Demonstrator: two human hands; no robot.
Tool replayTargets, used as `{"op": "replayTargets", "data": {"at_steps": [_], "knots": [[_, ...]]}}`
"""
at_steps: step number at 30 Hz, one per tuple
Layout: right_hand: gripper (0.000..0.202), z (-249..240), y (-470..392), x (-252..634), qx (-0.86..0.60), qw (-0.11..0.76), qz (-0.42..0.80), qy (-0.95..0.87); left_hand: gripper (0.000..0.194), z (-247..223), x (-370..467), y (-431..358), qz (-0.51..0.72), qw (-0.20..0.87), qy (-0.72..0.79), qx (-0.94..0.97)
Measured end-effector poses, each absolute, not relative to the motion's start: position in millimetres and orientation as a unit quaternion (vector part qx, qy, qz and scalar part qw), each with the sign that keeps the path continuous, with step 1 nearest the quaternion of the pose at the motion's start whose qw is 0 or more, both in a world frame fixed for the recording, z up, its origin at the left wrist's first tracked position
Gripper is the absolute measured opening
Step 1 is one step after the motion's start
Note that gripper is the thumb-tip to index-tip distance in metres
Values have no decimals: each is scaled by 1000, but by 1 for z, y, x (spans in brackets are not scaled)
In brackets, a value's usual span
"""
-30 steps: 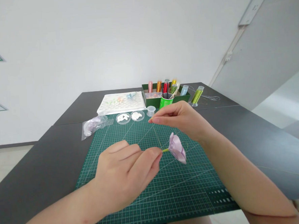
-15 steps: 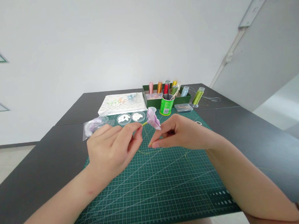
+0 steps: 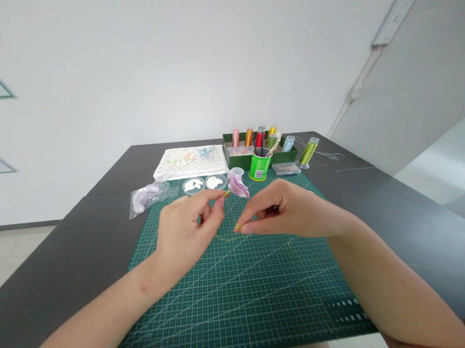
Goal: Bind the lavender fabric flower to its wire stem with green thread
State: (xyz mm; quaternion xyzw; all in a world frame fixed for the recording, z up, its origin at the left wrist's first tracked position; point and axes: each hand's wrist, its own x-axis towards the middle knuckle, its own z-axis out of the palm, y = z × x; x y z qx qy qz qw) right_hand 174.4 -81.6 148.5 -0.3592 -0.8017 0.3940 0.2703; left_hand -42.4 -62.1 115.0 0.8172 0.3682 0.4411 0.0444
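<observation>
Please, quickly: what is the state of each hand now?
Left hand: closed, pinching the thin green stem of the pale purple fabric-like flower.
Right hand: pinched closed, apparently on thin yellow-green thread.

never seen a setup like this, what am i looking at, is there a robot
No robot here: these are a person's bare hands, seen from one camera worn on the head, looking forward and down. The left hand pinches the green stem of a lilac flower. The right hand pinches something yellowish, too small to name. Below is a green mat on a black table. Farther back are a bag, a green tin and a box holding spools.
</observation>
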Motion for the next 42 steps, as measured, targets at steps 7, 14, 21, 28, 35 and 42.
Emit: {"op": "replayTargets", "data": {"at_steps": [7, 14, 21, 28, 35, 42], "knots": [[27, 140, -65, 181, -385, 310, 467, -733, 16, 130, -46, -71, 490, 290, 384, 727], [28, 122, -33, 191, -428, 508, 561, -494, 17, 134, -47, -71, 501, 326, 379, 706], [14, 110, -14, 202, -668, 463, 145, -564, 17, 134, -48, -71, 496, 312, 382, 715], [31, 124, -54, 171, -450, 432, 285, -727, 17, 133, -47, -70, 492, 304, 378, 723], [30, 133, -85, 144, -307, 441, 593, -600, 16, 130, -46, -67, 515, 290, 388, 707], [23, 142, -109, 138, -472, 417, 257, -733, 16, 131, -46, -64, 508, 276, 408, 707]]}}
